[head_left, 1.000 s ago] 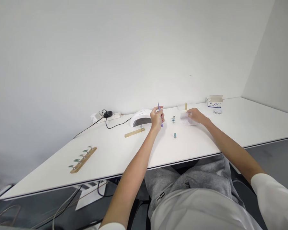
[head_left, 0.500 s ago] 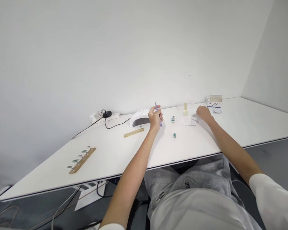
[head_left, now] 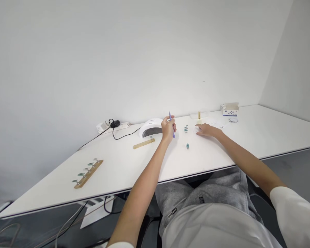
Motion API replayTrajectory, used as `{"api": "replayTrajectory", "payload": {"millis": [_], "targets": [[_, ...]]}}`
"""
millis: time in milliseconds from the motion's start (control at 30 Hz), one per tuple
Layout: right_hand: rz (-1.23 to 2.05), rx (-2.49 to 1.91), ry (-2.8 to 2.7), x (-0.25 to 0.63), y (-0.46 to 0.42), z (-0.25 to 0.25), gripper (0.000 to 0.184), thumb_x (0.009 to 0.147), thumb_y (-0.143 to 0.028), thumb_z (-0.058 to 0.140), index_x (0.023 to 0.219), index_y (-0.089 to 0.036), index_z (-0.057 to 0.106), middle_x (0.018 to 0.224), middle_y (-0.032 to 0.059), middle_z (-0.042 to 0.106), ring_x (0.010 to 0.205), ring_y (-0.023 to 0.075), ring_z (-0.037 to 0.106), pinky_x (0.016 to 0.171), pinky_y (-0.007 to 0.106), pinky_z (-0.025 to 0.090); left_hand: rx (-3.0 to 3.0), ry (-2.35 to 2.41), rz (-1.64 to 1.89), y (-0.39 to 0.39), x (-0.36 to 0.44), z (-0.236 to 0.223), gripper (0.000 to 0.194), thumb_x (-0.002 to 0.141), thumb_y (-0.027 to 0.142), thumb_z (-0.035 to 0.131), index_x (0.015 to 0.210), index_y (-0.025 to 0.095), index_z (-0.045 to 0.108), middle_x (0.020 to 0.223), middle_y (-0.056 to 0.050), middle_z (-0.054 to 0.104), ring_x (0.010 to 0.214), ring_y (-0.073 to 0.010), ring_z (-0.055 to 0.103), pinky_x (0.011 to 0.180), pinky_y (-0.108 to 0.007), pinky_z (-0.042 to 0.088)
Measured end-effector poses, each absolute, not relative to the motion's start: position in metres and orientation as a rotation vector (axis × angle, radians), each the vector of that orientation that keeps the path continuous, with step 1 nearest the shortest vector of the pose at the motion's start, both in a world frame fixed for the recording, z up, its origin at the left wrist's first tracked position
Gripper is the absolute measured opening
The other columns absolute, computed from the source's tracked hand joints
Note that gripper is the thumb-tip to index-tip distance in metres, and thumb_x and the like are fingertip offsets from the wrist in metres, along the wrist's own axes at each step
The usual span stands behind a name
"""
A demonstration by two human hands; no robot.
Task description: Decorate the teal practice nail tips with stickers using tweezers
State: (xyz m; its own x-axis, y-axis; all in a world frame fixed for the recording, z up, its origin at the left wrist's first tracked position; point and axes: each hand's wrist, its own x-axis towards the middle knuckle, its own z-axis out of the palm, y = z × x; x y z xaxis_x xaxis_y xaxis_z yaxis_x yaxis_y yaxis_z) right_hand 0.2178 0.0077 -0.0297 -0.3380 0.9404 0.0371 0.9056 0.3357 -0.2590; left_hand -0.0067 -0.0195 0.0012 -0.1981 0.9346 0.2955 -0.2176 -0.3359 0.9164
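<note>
My left hand point(head_left: 168, 128), raised over the table, is closed around a slim purple tool point(head_left: 170, 115) that points upward; whether it is tweezers or a pen-like tool I cannot tell. My right hand point(head_left: 208, 131) reaches over thin white sheets point(head_left: 214, 123), thumb and forefinger apart, its fingertips at the sheets' left side. Just left of those fingertips stand teal nail tips on small stands point(head_left: 186, 128). Closer to me is a single teal nail tip on its stand point(head_left: 187, 146). Behind the right hand stands a pale nail polish bottle point(head_left: 199, 120).
A white nail lamp point(head_left: 151, 126) sits near the wall, its cord running to a power strip point(head_left: 124, 125). One wooden bar point(head_left: 143, 143) carries a small stand; another wooden bar point(head_left: 91, 175) at left holds several nail tips. An open small box point(head_left: 230, 109) stands back right.
My right hand has moved left across the sheets, and its fingers have gone from curled to spread. My left hand stays nearly in place with the purple tool.
</note>
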Motion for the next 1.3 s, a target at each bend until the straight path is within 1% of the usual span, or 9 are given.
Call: {"api": "replayTrajectory", "payload": {"millis": [100,300,467,600,733,833,933,1067,1300], "targets": [[0.220,-1.648,-2.443,0.215,0.007,-0.030,0.046,0.086,-0.035,0.054,0.130,-0.022,0.053,0.114,0.0119,0.064,0.103,0.0265,0.060,0.085,0.035,0.046,1.185,0.980,1.628,-0.018,-0.006,0.000,0.022,0.071,0.019,0.055,0.093,0.017,0.054,0.042,0.010,0.036,0.034,-0.0066,0.032,0.038,-0.018,0.029],[0.169,-1.654,-2.474,0.211,0.002,-0.022,0.048,0.082,-0.042,0.059,0.125,-0.019,0.060,0.114,0.0127,0.066,0.104,0.0282,0.061,0.084,0.036,0.048,1.209,0.920,1.547,-0.021,-0.006,0.000,0.026,0.071,0.019,0.056,0.097,0.018,0.052,0.041,0.010,0.037,0.033,-0.0079,0.035,0.038,-0.019,0.029],[0.096,-1.573,-2.520,0.205,0.001,-0.021,0.041,0.079,-0.027,0.062,0.118,-0.015,0.065,0.105,0.0122,0.070,0.096,0.0255,0.065,0.081,0.032,0.048,1.204,0.906,1.565,-0.022,-0.006,0.000,0.027,0.071,0.022,0.057,0.098,0.018,0.051,0.042,0.011,0.038,0.033,-0.0078,0.036,0.038,-0.018,0.029],[0.009,-1.573,-2.531,0.199,-0.001,-0.022,0.033,0.081,-0.016,0.055,0.112,-0.015,0.068,0.100,0.0146,0.070,0.092,0.0267,0.066,0.079,0.034,0.048,1.155,0.900,1.554,-0.022,-0.006,0.003,0.025,0.071,0.021,0.056,0.095,0.019,0.051,0.044,0.011,0.036,0.032,-0.0065,0.033,0.037,-0.017,0.024],[0.003,-1.591,-2.303,0.201,0.003,-0.021,0.032,0.087,-0.015,0.049,0.112,-0.017,0.069,0.103,0.0137,0.070,0.097,0.0258,0.065,0.083,0.035,0.048,1.049,0.980,1.552,-0.022,-0.007,0.005,0.022,0.068,0.017,0.058,0.088,0.020,0.051,0.045,0.013,0.025,0.032,-0.0030,0.023,0.037,-0.015,0.014],[-0.075,-1.354,-2.123,0.203,0.008,-0.021,0.038,0.091,-0.014,0.040,0.116,-0.020,0.067,0.114,0.0098,0.069,0.106,0.0240,0.062,0.092,0.040,0.047,1.022,0.988,1.535,-0.021,-0.008,0.006,0.019,0.068,0.020,0.063,0.082,0.018,0.050,0.047,0.013,0.021,0.033,-0.0018,0.020,0.037,-0.016,0.011],[-0.145,-0.975,-2.073,0.197,0.006,-0.022,0.037,0.094,-0.018,0.038,0.112,-0.024,0.069,0.121,0.0045,0.067,0.121,0.0218,0.054,0.104,0.045,0.042,1.053,0.956,1.488,-0.021,-0.008,0.005,0.024,0.070,0.031,0.069,0.079,0.016,0.052,0.047,0.013,0.022,0.033,-0.0014,0.018,0.036,-0.017,0.010],[-0.130,-0.664,-2.152,0.181,-0.005,-0.023,0.034,0.098,-0.025,0.037,0.110,-0.026,0.069,0.123,0.0041,0.066,0.128,0.0200,0.049,0.107,0.047,0.041,1.126,0.929,1.383,-0.023,-0.006,0.004,0.036,0.066,0.041,0.076,0.079,0.015,0.054,0.047,0.013,0.022,0.034,-0.0012,0.019,0.036,-0.017,0.010],[-0.110,-0.530,-2.202,0.175,-0.017,-0.022,0.038,0.101,-0.033,0.033,0.122,-0.026,0.063,0.126,0.0059,0.063,0.130,0.0196,0.047,0.113,0.052,0.034,1.064,0.985,1.529,-0.019,-0.006,0.004,0.045,0.060,0.034,0.082,0.076,0.020,0.042,0.046,0.014,0.025,0.034,-0.0013,0.022,0.036,-0.015,0.014]]}}
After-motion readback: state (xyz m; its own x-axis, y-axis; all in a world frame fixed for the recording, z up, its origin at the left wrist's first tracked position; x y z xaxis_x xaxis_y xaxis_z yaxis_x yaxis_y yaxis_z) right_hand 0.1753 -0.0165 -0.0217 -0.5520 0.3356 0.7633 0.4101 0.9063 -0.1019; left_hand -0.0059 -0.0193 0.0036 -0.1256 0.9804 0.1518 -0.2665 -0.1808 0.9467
